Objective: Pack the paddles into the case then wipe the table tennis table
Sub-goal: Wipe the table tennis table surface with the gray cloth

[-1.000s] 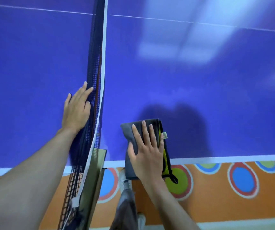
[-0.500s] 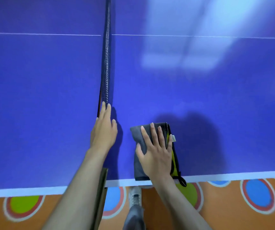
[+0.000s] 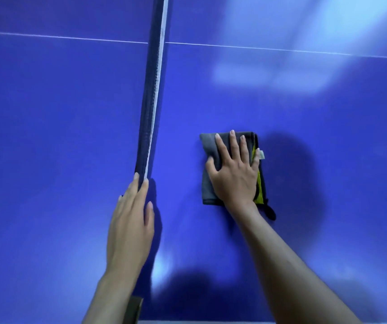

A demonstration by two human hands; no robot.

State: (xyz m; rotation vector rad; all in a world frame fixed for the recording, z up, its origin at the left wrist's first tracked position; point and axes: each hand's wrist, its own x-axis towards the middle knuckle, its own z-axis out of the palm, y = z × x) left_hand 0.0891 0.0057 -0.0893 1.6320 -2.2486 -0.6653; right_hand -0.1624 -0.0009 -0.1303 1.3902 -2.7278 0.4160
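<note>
Wiping was under way: my right hand (image 3: pixel 233 174), fingers flat and spread, pressed the folded cloth (image 3: pixel 207 164) onto the blue table (image 3: pixel 304 136), my left hand (image 3: pixel 130 228) lay straight-fingered along the net (image 3: pixel 151 101); paddles and case were out of sight.

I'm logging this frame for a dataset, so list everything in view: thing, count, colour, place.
table tennis table: one, blue with thin white lines, fills the view.
net: one, dark with white top band, runs up the middle-left.
net post: one, olive, bottom edge, partly hidden by the left forearm.
cloth: one, folded, grey with yellow-green edge and dark loop, on the table right of the net.
left hand: fingers straight, resting along the net.
right hand: flat, pressing on the cloth.
</note>
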